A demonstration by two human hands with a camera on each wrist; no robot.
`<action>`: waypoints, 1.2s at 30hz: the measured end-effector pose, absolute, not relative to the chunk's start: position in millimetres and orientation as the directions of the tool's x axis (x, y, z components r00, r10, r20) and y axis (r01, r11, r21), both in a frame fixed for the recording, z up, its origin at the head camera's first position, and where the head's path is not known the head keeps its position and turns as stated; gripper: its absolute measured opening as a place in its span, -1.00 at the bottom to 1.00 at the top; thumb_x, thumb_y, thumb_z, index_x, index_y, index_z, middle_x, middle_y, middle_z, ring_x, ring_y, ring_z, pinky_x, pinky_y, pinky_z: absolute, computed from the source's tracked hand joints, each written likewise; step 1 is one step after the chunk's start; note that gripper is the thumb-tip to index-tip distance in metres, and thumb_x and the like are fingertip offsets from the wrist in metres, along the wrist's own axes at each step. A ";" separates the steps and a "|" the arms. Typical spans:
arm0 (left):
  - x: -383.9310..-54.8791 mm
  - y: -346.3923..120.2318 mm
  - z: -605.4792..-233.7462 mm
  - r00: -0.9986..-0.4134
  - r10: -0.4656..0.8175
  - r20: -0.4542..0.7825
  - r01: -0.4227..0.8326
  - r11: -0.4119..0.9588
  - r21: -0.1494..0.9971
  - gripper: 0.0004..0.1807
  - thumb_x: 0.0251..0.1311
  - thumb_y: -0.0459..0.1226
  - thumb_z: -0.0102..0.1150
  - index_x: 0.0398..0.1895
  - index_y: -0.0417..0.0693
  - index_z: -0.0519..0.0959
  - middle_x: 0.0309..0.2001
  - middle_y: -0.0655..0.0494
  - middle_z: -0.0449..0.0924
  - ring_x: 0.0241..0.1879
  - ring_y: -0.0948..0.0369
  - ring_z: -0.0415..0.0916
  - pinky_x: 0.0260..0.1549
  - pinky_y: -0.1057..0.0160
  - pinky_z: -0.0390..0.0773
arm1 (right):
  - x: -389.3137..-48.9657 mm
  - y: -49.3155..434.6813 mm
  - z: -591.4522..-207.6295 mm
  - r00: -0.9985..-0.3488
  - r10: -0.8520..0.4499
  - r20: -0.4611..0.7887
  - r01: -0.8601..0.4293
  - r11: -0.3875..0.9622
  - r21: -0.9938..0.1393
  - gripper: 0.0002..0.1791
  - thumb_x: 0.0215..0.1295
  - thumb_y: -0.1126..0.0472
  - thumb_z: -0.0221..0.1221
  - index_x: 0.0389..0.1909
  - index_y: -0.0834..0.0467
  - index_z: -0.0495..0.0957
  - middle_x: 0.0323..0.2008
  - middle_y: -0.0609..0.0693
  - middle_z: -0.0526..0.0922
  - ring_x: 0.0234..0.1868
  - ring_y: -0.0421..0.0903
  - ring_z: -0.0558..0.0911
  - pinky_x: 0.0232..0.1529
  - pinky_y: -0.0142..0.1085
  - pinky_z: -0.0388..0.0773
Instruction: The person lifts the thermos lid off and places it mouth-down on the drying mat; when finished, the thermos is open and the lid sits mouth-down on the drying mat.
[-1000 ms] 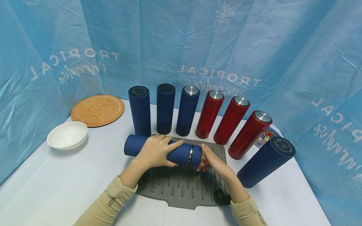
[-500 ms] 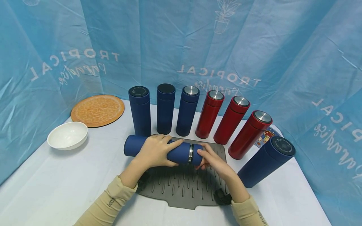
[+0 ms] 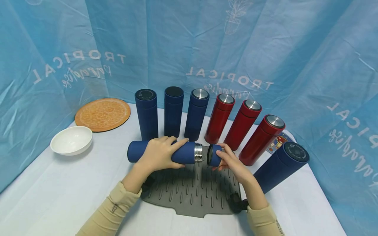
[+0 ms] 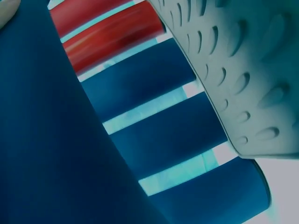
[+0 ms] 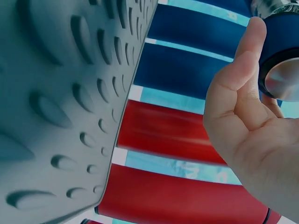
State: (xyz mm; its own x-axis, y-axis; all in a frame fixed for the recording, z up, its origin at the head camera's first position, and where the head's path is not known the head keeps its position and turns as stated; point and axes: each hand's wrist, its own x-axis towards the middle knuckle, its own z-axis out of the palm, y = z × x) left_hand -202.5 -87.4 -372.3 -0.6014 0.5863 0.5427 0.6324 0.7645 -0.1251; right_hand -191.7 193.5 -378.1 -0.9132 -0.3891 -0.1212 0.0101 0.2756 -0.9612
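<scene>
In the head view my left hand (image 3: 159, 151) grips the body of a blue thermos bottle (image 3: 186, 153) held sideways over a grey ridged mat (image 3: 189, 193). Its shiny metal neck (image 3: 198, 153) is bare and points right. Just off that neck, a small gap away, my right hand (image 3: 233, 164) pinches the blue lid (image 3: 214, 156) between thumb and fingers. The right wrist view has the lid (image 5: 283, 35) with a silver disc on its end, thumb against its side. Blue bottle wall (image 4: 56, 130) fills the left of the left wrist view.
Upright behind the mat stand blue bottles (image 3: 172, 114) and red bottles (image 3: 242, 126) in a curved row. Another blue bottle (image 3: 279, 168) is close beside my right forearm. A white bowl (image 3: 71, 141) and a round orange mat (image 3: 102, 114) lie at left.
My right hand has drawn the lid off the bottle and moved right with it, baring the metal neck. My left hand keeps its grip on the body, with little shift.
</scene>
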 end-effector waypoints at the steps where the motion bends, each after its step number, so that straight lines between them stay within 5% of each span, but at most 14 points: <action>1: -203.7 -89.0 -372.3 -0.601 0.577 0.553 0.629 0.769 -0.119 -0.05 -0.42 0.31 0.35 0.19 0.16 0.43 -0.24 0.07 0.59 -0.37 0.12 0.56 -0.47 0.16 0.56 | -191.9 194.8 -377.3 -0.914 -0.388 -0.116 0.006 0.272 -0.962 -0.43 0.37 -0.04 -0.17 0.28 0.18 0.03 -0.23 0.19 0.50 -0.35 -0.06 0.63 -0.26 -0.27 0.50; 7: -207.9 -101.3 -368.7 -0.624 0.507 0.595 0.605 0.795 -0.043 -0.03 -0.45 0.27 0.39 0.15 0.05 0.45 -0.21 0.06 0.59 -0.32 0.09 0.58 -0.45 0.11 0.58 | -192.5 197.4 -374.8 -0.911 -0.397 -0.110 0.001 0.264 -0.965 -0.42 0.38 -0.03 -0.19 0.29 0.19 0.00 -0.13 0.24 0.43 -0.31 -0.04 0.64 -0.24 -0.30 0.50; 19: -203.6 -123.2 -369.1 -0.762 0.391 0.516 0.536 0.828 0.163 -0.02 -0.47 0.24 0.43 0.16 0.06 0.40 -0.07 -0.01 0.55 -0.18 0.02 0.57 -0.38 -0.04 0.57 | -192.0 196.5 -375.9 -0.921 -0.368 -0.125 0.017 0.283 -0.959 -0.44 0.37 -0.02 -0.16 0.27 0.19 0.04 -0.18 0.20 0.42 -0.35 0.01 0.55 -0.21 -0.21 0.47; 29: -194.8 -142.7 -369.9 -0.916 0.147 0.372 0.340 0.776 0.531 -0.02 -0.32 0.02 0.49 0.24 -0.11 0.25 0.05 -0.19 0.48 -0.07 -0.12 0.50 -0.19 -0.16 0.47 | -191.6 197.5 -376.4 -0.917 -0.382 -0.110 0.002 0.273 -0.962 -0.46 0.39 0.01 -0.15 0.26 0.20 0.03 -0.24 0.19 0.50 -0.34 0.01 0.59 -0.25 -0.27 0.46; 36: -190.4 -156.3 -371.3 -0.951 -0.019 0.308 0.213 0.682 0.699 0.00 -0.22 -0.02 0.45 0.29 -0.12 0.12 0.11 -0.25 0.39 0.02 -0.20 0.41 -0.09 -0.22 0.38 | -192.4 197.3 -376.3 -0.917 -0.382 -0.118 0.008 0.277 -0.961 -0.45 0.39 0.00 -0.16 0.27 0.19 0.03 -0.20 0.21 0.47 -0.33 -0.06 0.61 -0.22 -0.20 0.48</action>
State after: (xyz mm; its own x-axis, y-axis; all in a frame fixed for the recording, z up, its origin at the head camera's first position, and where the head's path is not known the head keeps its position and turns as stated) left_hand -190.4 -156.3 -371.3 -0.9513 -0.0191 0.3077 0.2125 0.6824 0.6994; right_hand -192.4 197.3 -376.3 -0.9166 -0.3822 -0.1177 0.0080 0.2767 -0.9609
